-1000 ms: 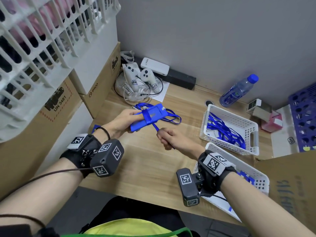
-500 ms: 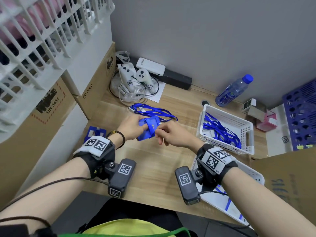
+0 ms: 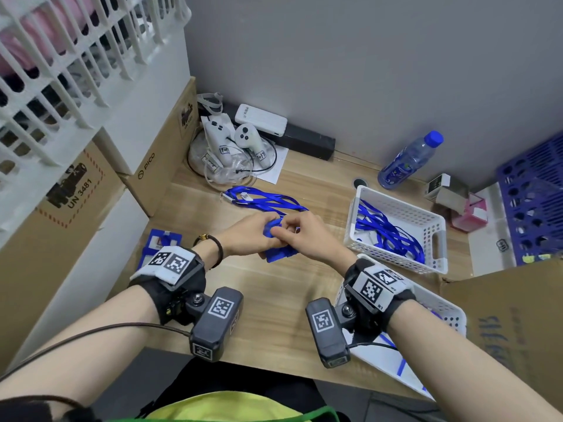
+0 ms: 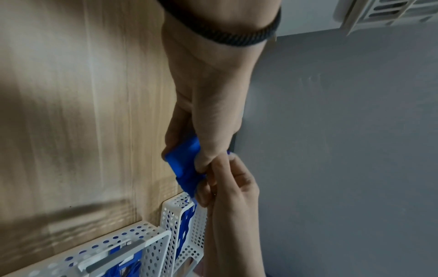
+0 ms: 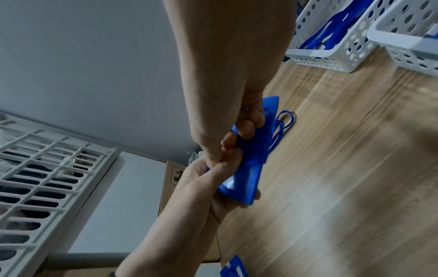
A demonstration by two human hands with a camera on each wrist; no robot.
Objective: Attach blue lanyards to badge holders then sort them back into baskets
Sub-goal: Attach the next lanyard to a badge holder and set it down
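A blue badge holder (image 3: 278, 254) (image 5: 244, 183) (image 4: 183, 166) is held just above the wooden desk, with a blue lanyard (image 5: 255, 144) wrapped round its middle. My left hand (image 3: 249, 236) grips the holder from the left, its fingers curled under it. From the right, my right hand (image 3: 300, 233) pinches the lanyard against the holder. A loose bundle of blue lanyards (image 3: 262, 201) lies behind the hands. Further lanyards (image 3: 387, 231) fill the far white basket (image 3: 438, 248). The near white basket (image 3: 447, 312) sits under my right wrist.
More badge holders (image 3: 161, 242) lie at the desk's left edge beside cardboard boxes (image 3: 158, 166). Game controllers (image 3: 231, 138), a power bank and a water bottle (image 3: 408, 161) line the back wall. A blue crate (image 3: 536, 208) and another cardboard box (image 3: 505, 324) stand at the right.
The hands came together: my right hand moved from pulling the lanyard toward me up onto the holder. The holder went from flat and spread out to bunched between both hands.
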